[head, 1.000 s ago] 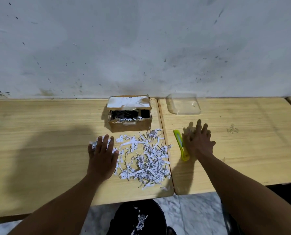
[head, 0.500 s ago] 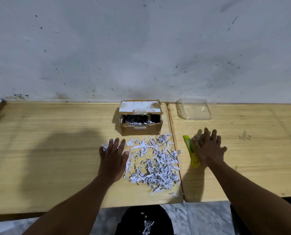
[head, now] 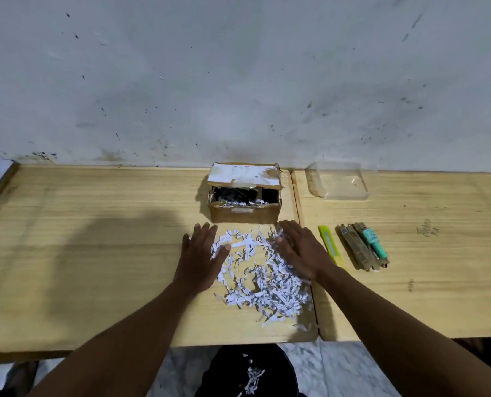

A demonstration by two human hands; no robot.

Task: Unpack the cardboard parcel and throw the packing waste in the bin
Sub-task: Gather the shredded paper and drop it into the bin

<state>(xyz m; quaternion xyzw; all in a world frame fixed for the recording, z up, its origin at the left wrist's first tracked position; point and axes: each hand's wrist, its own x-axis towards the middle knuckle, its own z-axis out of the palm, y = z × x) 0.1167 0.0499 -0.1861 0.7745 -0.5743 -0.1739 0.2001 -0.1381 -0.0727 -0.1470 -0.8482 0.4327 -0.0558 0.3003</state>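
- Both hands are flat and open on the table (head: 95,253), palms down, gripping nothing: left hand (head: 202,257) at the left rim of the shreds (head: 264,277), right hand (head: 300,249) on their upper right edge.
- The paper sits between the two palms, fingertips touching its fringe; looks like a scoop is being set up.
- Just beyond the fingers, the box (head: 245,196) stands near the wall, flap up, with more shreds visible inside.
- To the right of the right hand, just apart: a yellow cutter (head: 330,245), then a small bundle of items (head: 363,246), apparently the unpacked goods. A clear lid (head: 338,180) rests further back.
- Below the table edge, the black bin (head: 250,371) already holds a few scraps.
- My read: parcel opened, contents out, binning barely begun. The pile, the leftovers in the box, and likely the box itself remain.
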